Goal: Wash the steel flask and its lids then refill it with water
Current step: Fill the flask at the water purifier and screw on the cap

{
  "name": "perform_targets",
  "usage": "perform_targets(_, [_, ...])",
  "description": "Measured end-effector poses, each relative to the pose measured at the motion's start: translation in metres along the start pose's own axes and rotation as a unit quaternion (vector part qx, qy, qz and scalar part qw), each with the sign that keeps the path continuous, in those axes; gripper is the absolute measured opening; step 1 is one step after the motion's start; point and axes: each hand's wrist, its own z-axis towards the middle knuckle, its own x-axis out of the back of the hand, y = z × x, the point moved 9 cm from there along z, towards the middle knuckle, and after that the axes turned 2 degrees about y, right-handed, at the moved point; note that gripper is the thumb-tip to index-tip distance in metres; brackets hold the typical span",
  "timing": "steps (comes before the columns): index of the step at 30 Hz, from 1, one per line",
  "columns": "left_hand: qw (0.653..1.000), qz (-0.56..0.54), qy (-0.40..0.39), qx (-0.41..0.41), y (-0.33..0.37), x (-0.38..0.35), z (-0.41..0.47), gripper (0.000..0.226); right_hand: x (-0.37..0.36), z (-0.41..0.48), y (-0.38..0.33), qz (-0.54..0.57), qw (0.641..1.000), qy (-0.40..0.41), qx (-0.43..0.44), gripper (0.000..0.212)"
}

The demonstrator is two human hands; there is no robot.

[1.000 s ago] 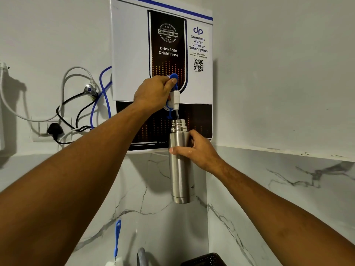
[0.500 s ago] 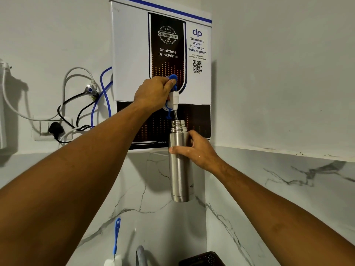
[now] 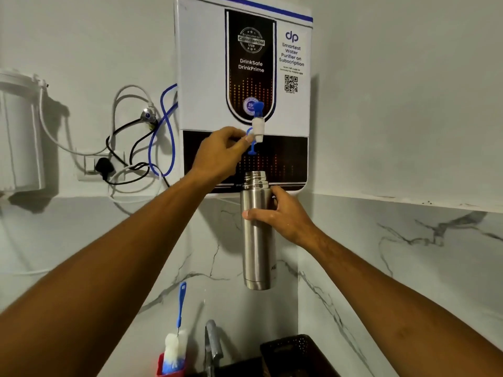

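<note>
— What is the setting?
— A corner of white painted wall above grey-veined white marble cladding. On the wall hangs a tall white box-shaped water purifier with a black printed panel, the largest thing in sight; to its left is a white cylindrical filter housing; between them are looped white, black and blue cables and a black plug in a socket.
— And the flask?
— The slim brushed-steel cylindrical flask is held upright in the air, straight below the purifier's white spout with its blue lever, and apart from it; its threaded neck is uncovered.
— The hands?
— The right hand grips the flask just under its shoulder, thumb across the front, fingers round the back; the left hand is raised beside the spout, fingers curled, fingertips at a small blue loop hanging there; whether they pinch it I cannot tell, for it is blurred.
— Lower down?
— At the bottom edge, a black perforated plastic basket; left of it a chrome sink tap; further left a blue-handled white-bristled bottle brush standing in a red holder.
</note>
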Motion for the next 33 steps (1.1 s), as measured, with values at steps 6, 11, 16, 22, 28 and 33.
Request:
perform_targets(6, [0.992, -0.062, -0.012, 0.106, -0.068, 0.011, -0.088, 0.034, -0.041, -0.029, 0.004, 0.029, 0.999, -0.034, -0.012, 0.06])
perform_targets(11, [0.979, -0.076, -0.031, 0.184, -0.113, 0.026, -0.165, 0.035, -0.094, -0.06, 0.012, 0.069, 0.994, -0.083, -0.029, 0.059])
perform_targets(16, [0.961, -0.098, -0.065, 0.249, -0.141, 0.043, -0.242, 0.048, -0.155, -0.092, 0.021, 0.112, 0.981, -0.15, -0.052, 0.057])
perform_targets(22, [0.933, -0.104, -0.132, 0.318, -0.178, 0.074, -0.324, 0.098, -0.232, -0.131, 0.021, 0.125, 0.961, -0.236, -0.072, 0.069])
perform_targets(28, [0.94, -0.044, -0.06, 0.332, -0.201, 0.115, -0.38, 0.095, -0.305, -0.167, -0.003, 0.159, 0.936, -0.306, -0.076, 0.067])
perform_targets(33, [0.932, 0.031, -0.009, 0.361, -0.225, 0.165, -0.426, 0.086, -0.364, -0.204, -0.02, 0.181, 0.902, -0.386, -0.072, 0.065])
